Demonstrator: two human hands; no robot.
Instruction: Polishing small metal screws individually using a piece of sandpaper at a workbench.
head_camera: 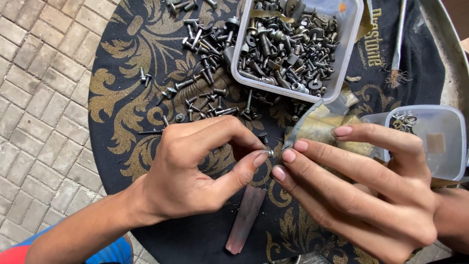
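L hand (195, 171): thumb + forefinger pressed together in a grip, pinching a small silvery metal nut or washer (269, 153), too small to tell which. R hand (361, 186) fingers stretched out flat, spread, tips just beside the grip, touching a crumpled yellowish plastic bag (320, 124). Beyond the grip: loose dark steel bolts & screws (205, 73) scattered on the round counter w/ black-and-gold patterned cloth (127, 63); further on, a white plastic tub full of mixed hardware (288, 44). Right of the grip, a clear lidded plastic box (435, 142). Below the grip, a flat reddish-brown bar (245, 219).
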